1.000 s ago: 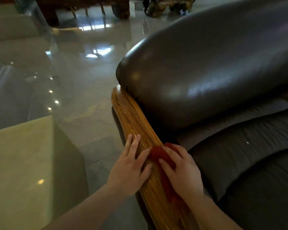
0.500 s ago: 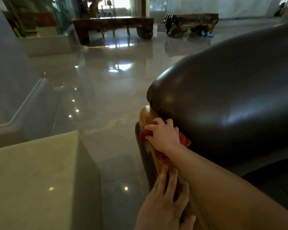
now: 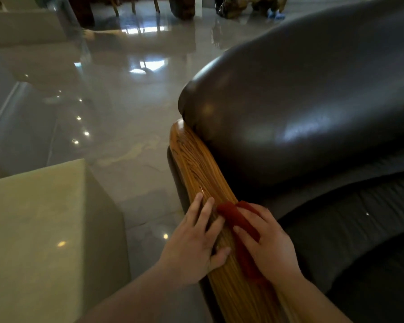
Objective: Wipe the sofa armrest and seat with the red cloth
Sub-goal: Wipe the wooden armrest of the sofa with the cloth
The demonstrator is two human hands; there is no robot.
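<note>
Right hand (image 3: 269, 241) pressed flat on bunched red cloth (image 3: 239, 223), cloth on wooden armrest (image 3: 196, 164), near end. Left hand (image 3: 195, 238) open, fingers spread, bracing rail at 9 o'clock of cloth. Judgement: armrest pass underway; stroke toward 12 o'clock along grain, even pressure, spread cloth wider. Seat (image 3: 336, 224) at 3 o'clock, likely next.

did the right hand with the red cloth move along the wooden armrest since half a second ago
Yes. The right hand with the red cloth has slid back down the wooden armrest, away from the dark leather cushion and toward the person.
</note>
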